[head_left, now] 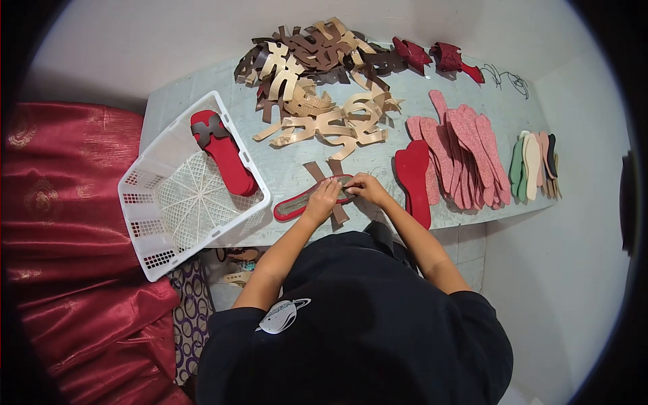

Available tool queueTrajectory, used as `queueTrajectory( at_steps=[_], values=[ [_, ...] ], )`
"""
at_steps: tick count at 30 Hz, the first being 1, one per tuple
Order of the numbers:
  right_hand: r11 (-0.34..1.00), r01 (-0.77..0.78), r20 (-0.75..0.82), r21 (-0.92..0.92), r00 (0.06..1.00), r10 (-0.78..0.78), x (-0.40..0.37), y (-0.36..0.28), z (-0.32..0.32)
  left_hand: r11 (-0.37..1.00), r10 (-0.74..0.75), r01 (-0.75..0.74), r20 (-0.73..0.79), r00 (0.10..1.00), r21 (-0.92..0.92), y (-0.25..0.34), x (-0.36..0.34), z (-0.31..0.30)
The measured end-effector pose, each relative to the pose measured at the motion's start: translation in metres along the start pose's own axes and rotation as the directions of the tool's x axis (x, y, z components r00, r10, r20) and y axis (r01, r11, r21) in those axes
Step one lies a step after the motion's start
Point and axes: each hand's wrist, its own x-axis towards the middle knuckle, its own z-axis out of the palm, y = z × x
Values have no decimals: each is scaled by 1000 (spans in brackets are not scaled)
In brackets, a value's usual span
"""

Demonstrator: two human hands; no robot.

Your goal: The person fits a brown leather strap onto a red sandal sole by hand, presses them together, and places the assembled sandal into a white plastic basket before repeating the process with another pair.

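Observation:
A red-rimmed sandal sole [289, 209] lies underside up on the table, its inner face greyish. Beneath it runs a brown strap piece [339, 215], whose ends stick out on both sides. My left hand [324, 197] rests over the middle of the sole, its fingers holding it. At the sole's right end, my right hand [366, 188] has thumb and fingers pinched together at the edge; what they grip is too small to make out. To the right lie red soles [412, 179], close to my right forearm.
A white plastic basket [150, 233] at left holds red sandals with a dark strap [229, 162]. Cut straps [317, 88] are heaped at the back. Pink speckled soles [466, 155], green and cream soles [530, 165], red straps [449, 57] and black cord [509, 79] lie right.

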Motion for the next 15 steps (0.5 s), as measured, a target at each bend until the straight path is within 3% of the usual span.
queueTrajectory(
  at_steps=[6,8,9,11,15],
  values=[
    [996,-92,91,4,992,91,10,11,-1,998,-47,45,-44,998,-44,2,0,2],
    [981,-69,-46,-183,997,62,10,8,-3,997,-49,46,-53,997,-58,4,2,-1],
    [981,-67,-47,-184,997,59,12,9,-4,996,-49,45,-60,997,-72,4,2,-1],
    [930,-254,-99,-265,967,236,15,10,-5,999,-19,17,-52,998,-41,4,1,-3],
    [868,-349,-138,-352,937,321,21,20,-8,999,25,-23,-61,998,23,1,-2,3]
  ],
)
